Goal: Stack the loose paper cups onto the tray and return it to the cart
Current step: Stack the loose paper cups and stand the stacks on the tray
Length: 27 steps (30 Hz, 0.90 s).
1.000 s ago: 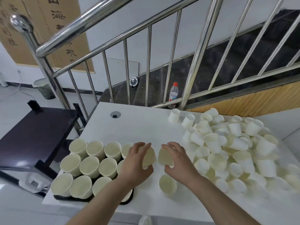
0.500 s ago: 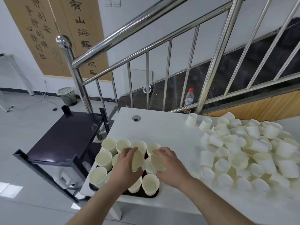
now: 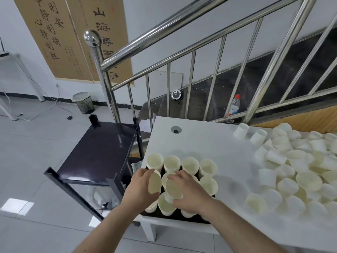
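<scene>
A dark tray (image 3: 191,218) sits at the near left corner of the white table (image 3: 197,143), filled with several upright cream paper cups (image 3: 171,163). My left hand (image 3: 140,189) grips one paper cup (image 3: 154,183) tilted on its side above the tray. Beside it, my right hand (image 3: 187,194) grips another paper cup (image 3: 173,189), its mouth turned toward me. Both hands hover over the tray's middle rows and hide the cups beneath. A heap of loose paper cups (image 3: 299,172) covers the right part of the table. The black cart (image 3: 102,152) stands left of the table.
A steel stair railing (image 3: 189,42) rises behind the table, with a plastic bottle (image 3: 233,106) on the stairs beyond it. A waste bin (image 3: 83,103) and cables lie on the tiled floor at the left. The table has a round cable hole (image 3: 176,129).
My view has swung left and the tray now sits further right in frame. Both hands have carried their cups from the table's middle to above the tray.
</scene>
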Motion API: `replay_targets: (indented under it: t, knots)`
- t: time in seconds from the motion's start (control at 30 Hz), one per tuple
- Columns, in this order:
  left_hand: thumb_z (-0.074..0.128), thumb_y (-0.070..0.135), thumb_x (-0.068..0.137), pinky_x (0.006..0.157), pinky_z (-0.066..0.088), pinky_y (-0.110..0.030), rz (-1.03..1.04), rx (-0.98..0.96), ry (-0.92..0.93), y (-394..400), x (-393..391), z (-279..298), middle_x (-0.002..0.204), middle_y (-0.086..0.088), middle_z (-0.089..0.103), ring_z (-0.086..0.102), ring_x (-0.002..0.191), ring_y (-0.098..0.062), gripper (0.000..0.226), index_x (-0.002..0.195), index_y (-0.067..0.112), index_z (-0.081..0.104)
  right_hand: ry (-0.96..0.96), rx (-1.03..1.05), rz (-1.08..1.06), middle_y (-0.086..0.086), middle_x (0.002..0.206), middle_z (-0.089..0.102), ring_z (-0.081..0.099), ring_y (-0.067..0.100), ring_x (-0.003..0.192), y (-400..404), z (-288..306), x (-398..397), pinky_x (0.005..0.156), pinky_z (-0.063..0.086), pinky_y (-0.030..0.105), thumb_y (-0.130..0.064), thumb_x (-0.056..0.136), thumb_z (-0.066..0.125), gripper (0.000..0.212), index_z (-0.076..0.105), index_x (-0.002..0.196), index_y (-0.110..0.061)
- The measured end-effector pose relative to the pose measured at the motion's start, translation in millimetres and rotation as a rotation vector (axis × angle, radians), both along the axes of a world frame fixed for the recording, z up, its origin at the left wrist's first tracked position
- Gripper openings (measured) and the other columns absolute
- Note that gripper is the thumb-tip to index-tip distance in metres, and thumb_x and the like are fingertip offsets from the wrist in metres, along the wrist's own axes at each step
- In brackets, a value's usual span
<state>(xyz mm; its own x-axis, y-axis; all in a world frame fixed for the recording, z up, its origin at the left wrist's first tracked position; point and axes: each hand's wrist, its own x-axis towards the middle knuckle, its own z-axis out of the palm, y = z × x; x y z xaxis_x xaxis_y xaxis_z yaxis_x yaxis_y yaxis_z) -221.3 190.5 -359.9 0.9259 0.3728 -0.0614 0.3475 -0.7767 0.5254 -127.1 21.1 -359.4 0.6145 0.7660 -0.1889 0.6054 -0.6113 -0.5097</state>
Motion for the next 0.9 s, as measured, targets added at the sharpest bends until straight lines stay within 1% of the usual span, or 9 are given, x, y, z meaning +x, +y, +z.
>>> replay_targets:
  t: [0.07, 0.13, 0.17, 0.3, 0.4, 0.53, 0.7, 0.8, 0.9]
  knots:
    - [0.072, 0.035, 0.078, 0.096, 0.042, -0.027, -0.004, -0.013, 0.020, 8, -3, -3, 0.138, 0.008, 0.034, 0.034, 0.128, -0.014, 0.078, 0.145, 0.025, 0.032, 0.001, -0.027, 0.015, -0.007, 0.136, 0.031, 0.039, 0.017, 0.123, 6, -3, -3, 0.092, 0.045, 0.033, -0.027, 0.080, 0.064, 0.071, 0.034, 0.144, -0.032]
    - [0.072, 0.035, 0.077, 0.095, 0.043, -0.028, -0.023, -0.012, 0.047, 14, -5, -8, 0.137, 0.008, 0.034, 0.035, 0.126, -0.014, 0.079, 0.145, 0.026, 0.031, -0.002, -0.048, 0.025, -0.007, 0.137, 0.030, 0.040, 0.016, 0.123, 10, -6, -5, 0.086, 0.044, 0.028, -0.027, 0.080, 0.065, 0.072, 0.033, 0.145, -0.032]
    - [0.072, 0.035, 0.077, 0.094, 0.044, -0.028, -0.032, -0.013, 0.061, 16, -5, -10, 0.136, 0.008, 0.034, 0.035, 0.126, -0.015, 0.080, 0.145, 0.026, 0.031, -0.002, -0.054, 0.028, -0.006, 0.137, 0.030, 0.039, 0.015, 0.124, 12, -8, -6, 0.086, 0.044, 0.027, -0.027, 0.081, 0.065, 0.073, 0.033, 0.146, -0.032]
    - [0.072, 0.036, 0.076, 0.094, 0.046, -0.031, -0.061, -0.017, 0.100, 22, -6, -14, 0.134, 0.008, 0.035, 0.037, 0.124, -0.015, 0.081, 0.144, 0.028, 0.030, 0.014, -0.081, 0.039, -0.005, 0.138, 0.030, 0.037, 0.016, 0.126, 19, -15, -8, 0.094, 0.045, 0.031, -0.027, 0.081, 0.066, 0.073, 0.032, 0.146, -0.031]
    - [0.073, 0.038, 0.074, 0.093, 0.047, -0.032, -0.087, -0.023, 0.141, 24, -6, -17, 0.134, 0.008, 0.035, 0.038, 0.122, -0.014, 0.082, 0.143, 0.029, 0.031, 0.006, -0.106, 0.053, -0.004, 0.137, 0.030, 0.036, 0.016, 0.126, 20, -19, -9, 0.096, 0.045, 0.031, -0.027, 0.081, 0.066, 0.074, 0.031, 0.146, -0.031]
    - [0.074, 0.038, 0.073, 0.093, 0.047, -0.030, -0.117, -0.018, 0.185, 24, -8, -24, 0.133, 0.008, 0.035, 0.038, 0.121, -0.013, 0.083, 0.143, 0.030, 0.030, 0.002, -0.111, 0.063, -0.004, 0.137, 0.030, 0.035, 0.016, 0.127, 22, -24, -9, 0.097, 0.043, 0.029, -0.028, 0.081, 0.066, 0.075, 0.030, 0.147, -0.031]
    - [0.073, 0.041, 0.072, 0.092, 0.047, -0.030, -0.159, 0.026, 0.212, 19, -7, -35, 0.135, 0.007, 0.034, 0.036, 0.124, -0.015, 0.085, 0.143, 0.031, 0.029, 0.005, -0.141, 0.068, -0.005, 0.141, 0.029, 0.032, 0.013, 0.130, 22, -30, -8, 0.098, 0.044, 0.032, -0.029, 0.081, 0.067, 0.076, 0.030, 0.147, -0.031]
    - [0.071, 0.038, 0.075, 0.092, 0.047, -0.029, -0.165, 0.068, 0.227, 17, -6, -40, 0.135, 0.005, 0.034, 0.035, 0.124, -0.016, 0.079, 0.142, 0.030, 0.031, 0.000, -0.152, 0.072, -0.006, 0.140, 0.029, 0.032, 0.013, 0.131, 23, -34, -10, 0.098, 0.045, 0.034, -0.029, 0.081, 0.066, 0.073, 0.032, 0.146, -0.031]
    - [0.070, 0.036, 0.077, 0.090, 0.047, -0.028, -0.172, 0.113, 0.239, 17, -6, -43, 0.133, 0.005, 0.036, 0.037, 0.122, -0.016, 0.071, 0.139, 0.031, 0.035, -0.019, -0.163, 0.085, -0.004, 0.139, 0.031, 0.033, 0.015, 0.130, 24, -37, -10, 0.096, 0.044, 0.032, -0.028, 0.082, 0.065, 0.071, 0.034, 0.146, -0.029]
